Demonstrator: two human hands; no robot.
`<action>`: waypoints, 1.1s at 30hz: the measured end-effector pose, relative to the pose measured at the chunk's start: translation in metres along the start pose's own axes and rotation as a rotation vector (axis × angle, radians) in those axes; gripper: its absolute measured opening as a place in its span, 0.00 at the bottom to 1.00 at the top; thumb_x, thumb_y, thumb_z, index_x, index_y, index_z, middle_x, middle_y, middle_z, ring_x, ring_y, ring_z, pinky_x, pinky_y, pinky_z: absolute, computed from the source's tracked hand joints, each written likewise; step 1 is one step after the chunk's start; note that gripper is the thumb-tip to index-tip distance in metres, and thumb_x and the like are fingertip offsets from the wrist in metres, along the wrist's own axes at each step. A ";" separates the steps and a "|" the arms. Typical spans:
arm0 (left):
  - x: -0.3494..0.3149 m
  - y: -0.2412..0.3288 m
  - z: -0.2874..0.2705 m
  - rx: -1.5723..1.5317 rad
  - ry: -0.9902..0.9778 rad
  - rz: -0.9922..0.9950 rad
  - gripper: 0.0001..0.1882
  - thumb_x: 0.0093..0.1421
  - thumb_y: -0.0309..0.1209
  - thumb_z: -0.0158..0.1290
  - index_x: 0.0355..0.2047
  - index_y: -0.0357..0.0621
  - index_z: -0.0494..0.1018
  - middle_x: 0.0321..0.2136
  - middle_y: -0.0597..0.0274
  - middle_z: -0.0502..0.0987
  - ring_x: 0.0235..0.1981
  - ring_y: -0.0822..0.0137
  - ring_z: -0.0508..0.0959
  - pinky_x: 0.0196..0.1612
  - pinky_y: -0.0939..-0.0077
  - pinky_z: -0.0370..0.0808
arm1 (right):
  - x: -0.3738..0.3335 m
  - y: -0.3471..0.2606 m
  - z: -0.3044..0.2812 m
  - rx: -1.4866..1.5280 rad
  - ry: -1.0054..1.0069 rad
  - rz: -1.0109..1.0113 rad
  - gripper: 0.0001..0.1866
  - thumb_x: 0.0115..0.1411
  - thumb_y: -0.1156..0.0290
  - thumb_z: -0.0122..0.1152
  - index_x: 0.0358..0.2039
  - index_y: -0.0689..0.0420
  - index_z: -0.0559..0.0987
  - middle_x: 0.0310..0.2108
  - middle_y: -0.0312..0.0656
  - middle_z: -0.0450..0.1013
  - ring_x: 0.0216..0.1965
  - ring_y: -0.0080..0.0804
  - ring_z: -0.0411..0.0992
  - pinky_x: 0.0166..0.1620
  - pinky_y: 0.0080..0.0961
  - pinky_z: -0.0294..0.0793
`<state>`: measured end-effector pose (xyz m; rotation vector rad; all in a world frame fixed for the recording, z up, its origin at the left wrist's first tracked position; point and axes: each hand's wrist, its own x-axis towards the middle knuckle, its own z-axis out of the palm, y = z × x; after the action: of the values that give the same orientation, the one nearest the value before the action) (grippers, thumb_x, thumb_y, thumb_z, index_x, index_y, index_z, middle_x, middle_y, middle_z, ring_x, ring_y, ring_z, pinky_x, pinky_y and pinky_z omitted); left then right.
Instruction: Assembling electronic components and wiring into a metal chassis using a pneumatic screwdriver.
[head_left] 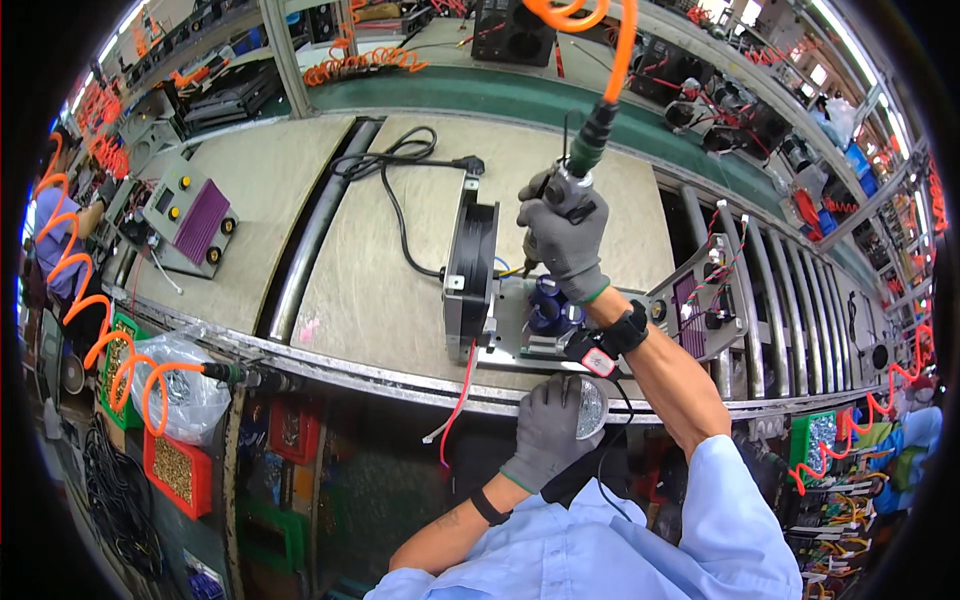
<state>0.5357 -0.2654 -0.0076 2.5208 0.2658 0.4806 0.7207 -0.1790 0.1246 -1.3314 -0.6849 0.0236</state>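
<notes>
My right hand (570, 240), in a grey glove, is closed around an air screwdriver (586, 152) with an orange coiled hose (625, 50) on its top. The tool points down, its tip between a black fan (475, 260) and dark blue capacitors (548, 312). These sit on a metal base plate (508, 318) on the bench. From the fan's panel a black power cord (397, 208) runs to the far side; red and white wires (462, 410) hang over the near edge. Close to my body, my gloved left hand (545, 435) grips a small round dish of screws (591, 410).
Left along the line stands another unit with a purple heatsink (203, 222). A similar unit (700, 300) sits at right beside metal rollers (775, 300). Red and green screw bins (178, 475) and a plastic bag (185, 380) lie at lower left. A second hose-fed tool (235, 374) lies by the near edge.
</notes>
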 end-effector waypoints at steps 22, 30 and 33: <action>0.002 -0.028 -0.008 0.129 0.044 -0.011 0.41 0.37 0.59 0.67 0.45 0.43 0.73 0.41 0.51 0.73 0.41 0.51 0.73 0.46 0.53 0.69 | 0.353 0.032 -0.140 -0.357 0.299 0.262 0.11 0.46 0.71 0.65 0.31 0.63 0.79 0.26 0.43 0.78 0.25 0.31 0.77 0.29 0.29 0.76; 0.007 -0.030 -0.004 0.130 0.022 -0.037 0.44 0.42 0.60 0.64 0.53 0.44 0.70 0.45 0.52 0.72 0.47 0.50 0.73 0.51 0.48 0.68 | 0.452 0.109 -0.172 -0.435 0.253 0.204 0.12 0.46 0.69 0.68 0.28 0.63 0.79 0.25 0.43 0.78 0.24 0.30 0.78 0.27 0.28 0.77; 0.009 -0.032 -0.007 0.117 0.013 -0.032 0.40 0.45 0.59 0.62 0.52 0.44 0.72 0.44 0.50 0.73 0.45 0.49 0.74 0.49 0.48 0.70 | 0.464 0.156 -0.178 -0.506 0.298 0.159 0.16 0.50 0.64 0.69 0.34 0.62 0.80 0.28 0.43 0.78 0.26 0.30 0.77 0.30 0.30 0.76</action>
<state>0.5385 -0.2334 -0.0176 2.6233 0.3482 0.4816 1.2346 -0.1117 0.1775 -1.8270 -0.3367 -0.2303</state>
